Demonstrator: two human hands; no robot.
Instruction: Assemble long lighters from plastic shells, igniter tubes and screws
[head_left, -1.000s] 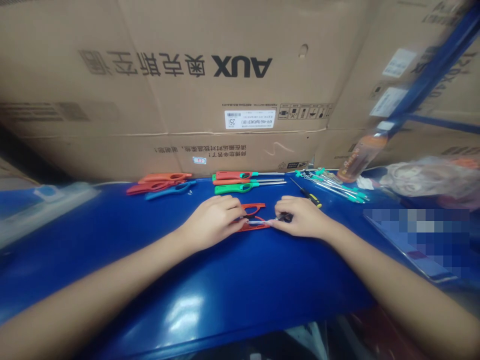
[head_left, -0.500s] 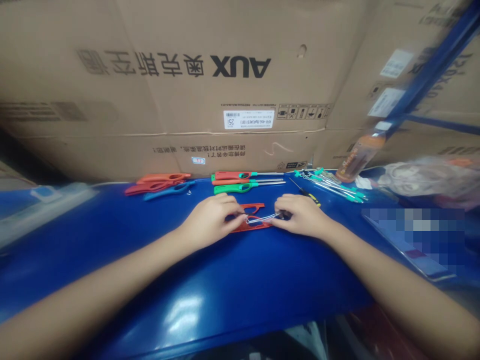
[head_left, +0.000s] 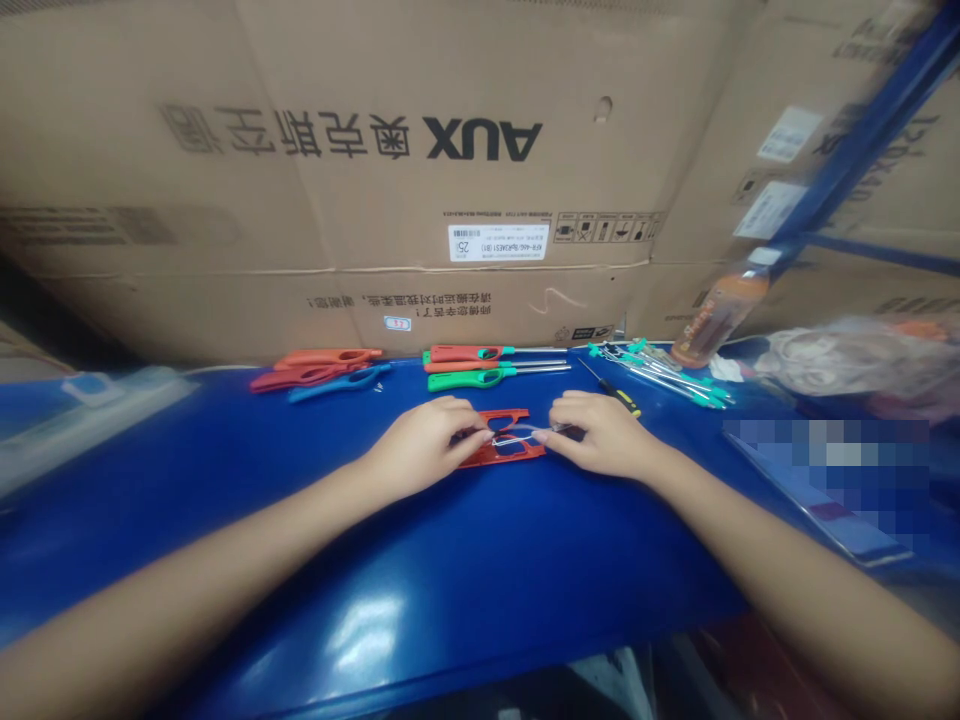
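My left hand [head_left: 427, 440] is closed in a pinch at one end of a thin white wire [head_left: 513, 440]; a small dark piece shows at the fingertips. My right hand [head_left: 596, 428] pinches the wire's other end between thumb and forefinger. The wire spans the short gap between the hands, over two orange-red lighter handle shells [head_left: 525, 451] on the blue table. The hands partly hide these shells. What else the fingers cover cannot be made out. A black-and-yellow screwdriver [head_left: 621, 398] lies just beyond my right hand.
Several lighters [head_left: 472, 377] lie at the back, with orange, red and blue handle shells [head_left: 322, 370] to their left. Metal lighter tubes with green ends [head_left: 667, 376] lie at right, near an orange bottle [head_left: 720, 315]. A cardboard box [head_left: 337, 210] stands behind.
The wire between my hands has shifted slightly; it now shows an upper arc and a lower strand. My right fingertips have moved a little left along it. Both hands stay closed.
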